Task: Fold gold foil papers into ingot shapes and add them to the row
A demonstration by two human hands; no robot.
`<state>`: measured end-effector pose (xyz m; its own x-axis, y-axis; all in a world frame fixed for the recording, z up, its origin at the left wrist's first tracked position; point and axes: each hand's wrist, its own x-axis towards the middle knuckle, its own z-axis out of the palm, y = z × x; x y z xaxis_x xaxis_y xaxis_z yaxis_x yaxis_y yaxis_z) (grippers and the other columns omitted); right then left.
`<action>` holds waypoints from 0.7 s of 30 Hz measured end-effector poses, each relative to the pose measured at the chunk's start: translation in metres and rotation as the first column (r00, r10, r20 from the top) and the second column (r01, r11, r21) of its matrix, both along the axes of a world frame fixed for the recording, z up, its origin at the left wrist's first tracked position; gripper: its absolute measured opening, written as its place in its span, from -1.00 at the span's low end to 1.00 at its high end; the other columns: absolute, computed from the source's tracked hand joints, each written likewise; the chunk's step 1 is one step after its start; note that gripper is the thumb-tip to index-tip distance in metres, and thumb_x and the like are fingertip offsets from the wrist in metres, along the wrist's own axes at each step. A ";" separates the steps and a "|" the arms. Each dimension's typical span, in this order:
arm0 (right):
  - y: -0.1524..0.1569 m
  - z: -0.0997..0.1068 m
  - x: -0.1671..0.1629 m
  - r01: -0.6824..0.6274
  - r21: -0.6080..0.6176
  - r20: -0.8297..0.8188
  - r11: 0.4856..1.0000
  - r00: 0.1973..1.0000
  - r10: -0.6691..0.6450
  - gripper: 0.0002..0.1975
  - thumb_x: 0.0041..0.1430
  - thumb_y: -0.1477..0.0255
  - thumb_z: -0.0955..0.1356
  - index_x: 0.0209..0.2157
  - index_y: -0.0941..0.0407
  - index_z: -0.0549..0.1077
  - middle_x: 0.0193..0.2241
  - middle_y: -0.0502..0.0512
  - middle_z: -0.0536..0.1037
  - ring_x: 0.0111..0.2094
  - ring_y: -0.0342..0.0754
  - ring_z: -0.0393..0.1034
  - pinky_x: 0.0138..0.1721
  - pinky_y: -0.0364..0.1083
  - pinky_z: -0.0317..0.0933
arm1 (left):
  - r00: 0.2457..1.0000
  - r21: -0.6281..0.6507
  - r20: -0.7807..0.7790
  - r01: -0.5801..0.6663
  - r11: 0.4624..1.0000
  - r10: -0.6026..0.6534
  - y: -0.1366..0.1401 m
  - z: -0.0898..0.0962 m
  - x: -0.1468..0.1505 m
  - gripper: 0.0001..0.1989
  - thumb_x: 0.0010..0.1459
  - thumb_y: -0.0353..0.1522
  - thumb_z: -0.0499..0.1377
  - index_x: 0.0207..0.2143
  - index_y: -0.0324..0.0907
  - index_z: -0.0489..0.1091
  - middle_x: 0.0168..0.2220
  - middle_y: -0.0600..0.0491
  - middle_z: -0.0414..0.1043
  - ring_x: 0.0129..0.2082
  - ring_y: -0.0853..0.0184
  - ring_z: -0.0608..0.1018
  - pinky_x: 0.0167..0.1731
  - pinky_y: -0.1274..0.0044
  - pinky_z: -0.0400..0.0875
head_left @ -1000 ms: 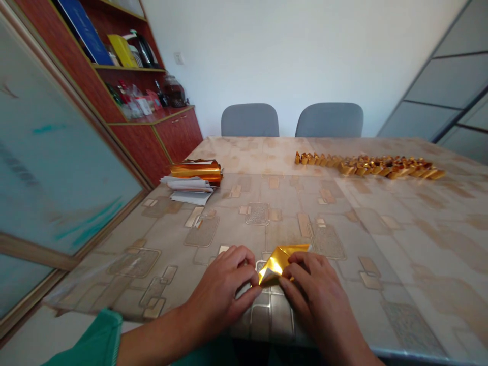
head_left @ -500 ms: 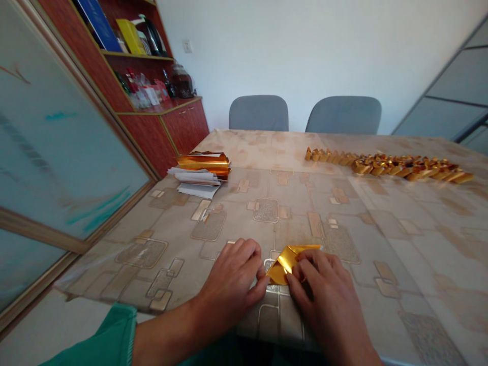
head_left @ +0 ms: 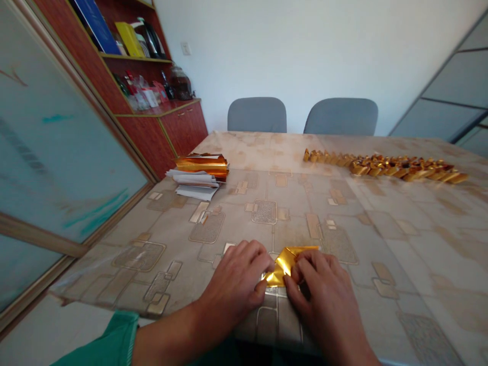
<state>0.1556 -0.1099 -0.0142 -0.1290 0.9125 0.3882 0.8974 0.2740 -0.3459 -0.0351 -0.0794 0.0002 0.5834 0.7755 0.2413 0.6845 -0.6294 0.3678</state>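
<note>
A small sheet of shiny gold foil paper (head_left: 284,263), folded with slanting creases, lies on the table near its front edge. My left hand (head_left: 242,272) is closed at the paper's left corner, with fingertips and thumb curled onto it. From the right, my right hand (head_left: 324,287) pinches the lower right part of the paper between thumb and fingers. The far edge of the paper shows as a straight gold strip above my right fingers. Parts of the paper under my fingertips are hidden.
Folded gold pieces (head_left: 400,168) stand in long rows at the back right of the patterned tablecloth (head_left: 244,223). At the back left lie a stack of gold foil sheets (head_left: 202,163) and white papers (head_left: 196,185). Two grey chairs (head_left: 257,114) stand behind the table.
My left fingers have come over the paper's left corner and cover more of it. The left part of the paper now looks flatter. My right hand keeps its hold.
</note>
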 end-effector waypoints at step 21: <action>0.005 -0.007 0.023 -0.171 -0.068 0.070 0.983 0.982 0.175 -0.88 0.16 0.48 0.46 -0.26 0.02 0.48 -0.23 0.09 0.52 -0.21 0.12 0.37 -0.20 0.07 0.28 | 0.962 0.206 -0.140 0.260 0.943 -0.235 -0.029 -0.003 -0.022 -0.59 0.28 -0.48 0.07 0.18 -0.21 0.29 0.10 -0.04 0.48 0.02 0.16 0.48 0.17 0.20 0.26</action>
<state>0.1782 -0.1044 -0.0209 -0.3137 0.8957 0.3150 0.8625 0.4076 -0.2999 -0.0570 -0.1085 -0.0027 0.7831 0.5380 0.3120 0.5255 -0.8407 0.1309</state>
